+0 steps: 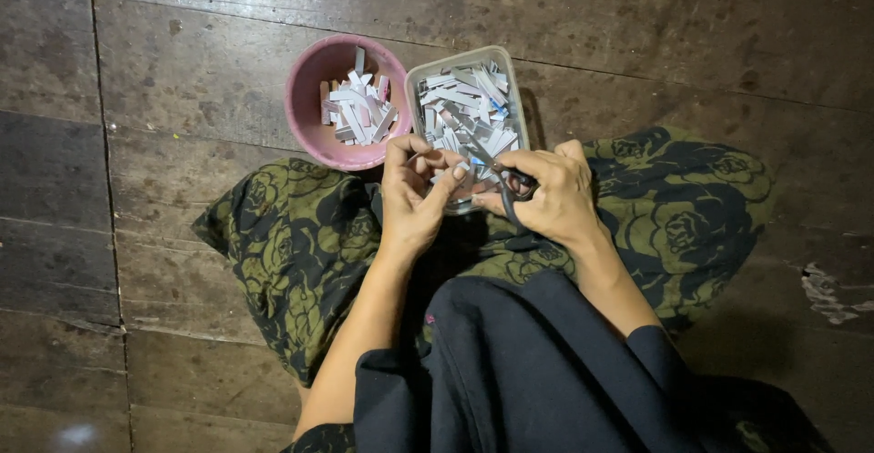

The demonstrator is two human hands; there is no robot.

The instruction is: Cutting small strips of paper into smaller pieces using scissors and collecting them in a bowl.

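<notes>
My right hand (551, 200) grips a pair of black-handled scissors (496, 173), blades pointing up-left over a clear rectangular plastic container (466, 60) filled with several white and blue paper strips. My left hand (411, 196) pinches a small white paper strip (452, 172) between thumb and fingers, right at the scissor blades. Both hands hover over the near end of the container, above my lap.
A round pink bowl (309, 98) with several cut paper strips stands left of the container. Everything rests on a dark wooden plank floor (182, 71). A green floral cloth (300, 244) covers my crossed legs, and dark sleeves (510, 362) show below.
</notes>
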